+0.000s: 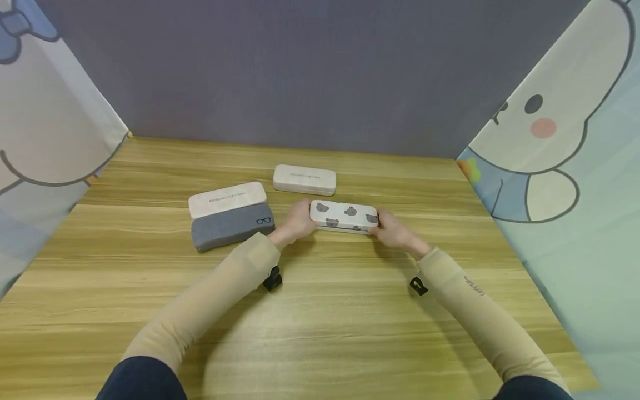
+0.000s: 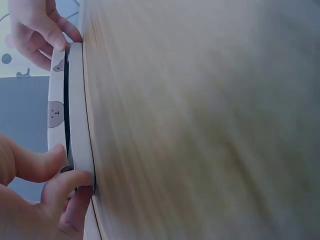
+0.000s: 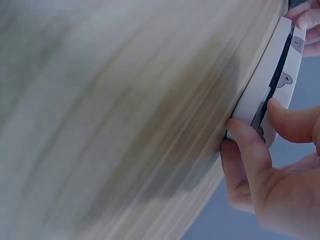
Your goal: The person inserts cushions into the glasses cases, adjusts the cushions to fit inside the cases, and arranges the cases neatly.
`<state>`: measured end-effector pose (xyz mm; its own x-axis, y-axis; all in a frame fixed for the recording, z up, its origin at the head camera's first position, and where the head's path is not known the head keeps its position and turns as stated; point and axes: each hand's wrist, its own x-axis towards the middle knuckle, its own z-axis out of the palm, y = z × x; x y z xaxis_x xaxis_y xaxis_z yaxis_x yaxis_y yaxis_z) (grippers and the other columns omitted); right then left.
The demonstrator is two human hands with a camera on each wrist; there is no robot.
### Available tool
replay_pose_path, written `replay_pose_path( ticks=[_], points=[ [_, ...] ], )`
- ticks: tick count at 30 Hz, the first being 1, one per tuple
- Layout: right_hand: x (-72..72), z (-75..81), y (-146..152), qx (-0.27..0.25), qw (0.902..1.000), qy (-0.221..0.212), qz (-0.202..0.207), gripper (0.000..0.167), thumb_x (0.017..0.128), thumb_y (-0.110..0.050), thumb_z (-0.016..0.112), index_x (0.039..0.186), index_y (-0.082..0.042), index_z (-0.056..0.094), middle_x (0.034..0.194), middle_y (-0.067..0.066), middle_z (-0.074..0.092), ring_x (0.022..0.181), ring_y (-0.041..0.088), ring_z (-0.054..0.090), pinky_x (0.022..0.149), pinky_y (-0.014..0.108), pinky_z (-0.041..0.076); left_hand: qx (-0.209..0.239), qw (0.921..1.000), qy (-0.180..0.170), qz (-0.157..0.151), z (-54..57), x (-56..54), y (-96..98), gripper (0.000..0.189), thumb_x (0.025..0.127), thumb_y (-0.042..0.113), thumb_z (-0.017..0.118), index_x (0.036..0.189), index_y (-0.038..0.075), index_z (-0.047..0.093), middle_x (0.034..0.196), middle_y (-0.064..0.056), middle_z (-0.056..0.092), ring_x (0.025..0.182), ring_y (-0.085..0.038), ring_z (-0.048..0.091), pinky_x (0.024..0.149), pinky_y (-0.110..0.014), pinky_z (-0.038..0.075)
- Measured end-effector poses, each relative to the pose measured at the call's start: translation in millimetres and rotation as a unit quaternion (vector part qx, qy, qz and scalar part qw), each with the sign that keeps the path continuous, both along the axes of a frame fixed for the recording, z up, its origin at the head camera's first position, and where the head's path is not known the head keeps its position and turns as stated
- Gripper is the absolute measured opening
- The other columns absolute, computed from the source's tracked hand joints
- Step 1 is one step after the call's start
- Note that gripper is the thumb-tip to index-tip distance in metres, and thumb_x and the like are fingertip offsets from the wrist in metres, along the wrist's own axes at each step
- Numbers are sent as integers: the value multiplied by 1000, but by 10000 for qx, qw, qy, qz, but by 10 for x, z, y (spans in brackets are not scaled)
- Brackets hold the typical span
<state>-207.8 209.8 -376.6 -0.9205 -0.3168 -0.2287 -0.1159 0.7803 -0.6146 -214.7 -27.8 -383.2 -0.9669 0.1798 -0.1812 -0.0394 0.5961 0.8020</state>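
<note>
A white glasses case (image 1: 344, 214) printed with brown bear heads lies between both hands over the table. My left hand (image 1: 298, 221) grips its left end, and my right hand (image 1: 394, 230) grips the right end. Thumbs press on the lid while fingers bend round the lower half, as both wrist views show. A narrow dark gap runs along the front between lid (image 2: 56, 115) and base (image 2: 80, 120), so the lid is slightly raised. What lies inside the case cannot be seen.
Left of the hands, a white case (image 1: 227, 199) with lettering lies against a grey case (image 1: 232, 226) bearing a glasses picture. Another white lettered case (image 1: 305, 179) sits behind the bear case. A grey panel (image 1: 295, 72) bounds the back of the wooden table (image 1: 340, 311).
</note>
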Motion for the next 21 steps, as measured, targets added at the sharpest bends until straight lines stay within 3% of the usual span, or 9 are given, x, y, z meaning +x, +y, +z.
replay_pose_path(
  ticks=[9, 13, 18, 21],
  points=[
    [14, -28, -61, 123, 9999, 62, -30, 58, 96, -4, 51, 138, 22, 20, 134, 40, 40, 127, 47, 43, 110, 54, 35, -147, 9999, 5, 66, -6, 6, -23, 55, 80, -11, 61, 132, -8, 43, 126, -23, 52, 114, -33, 53, 100, -39, 47],
    [-6, -25, -49, 72, 9999, 77, 18, 53, 95, -3, 53, 136, 21, 29, 130, 37, 46, 121, 42, 49, 107, 52, 39, -207, 9998, -56, -8, 9, -11, -34, 55, 79, -9, 63, 131, -9, 43, 126, -24, 53, 114, -33, 53, 100, -40, 47],
    [-37, -25, -35, -179, 9997, -150, 70, 47, 91, -2, 59, 130, 17, 40, 117, 30, 57, 100, 29, 57, 93, 40, 50, -13, 9994, -297, -182, 27, -26, -66, 53, 78, -7, 66, 128, -8, 46, 123, -22, 55, 105, -29, 54, 96, -39, 48],
    [-41, -14, -23, -247, 9989, -399, 24, 48, 89, -5, 63, 127, 15, 41, 112, 27, 58, 92, 23, 56, 81, 30, 50, 176, 9977, -580, -293, 32, -31, -99, 50, 81, -2, 67, 127, -8, 48, 123, -22, 56, 103, -27, 54, 95, -37, 48]
  ],
)
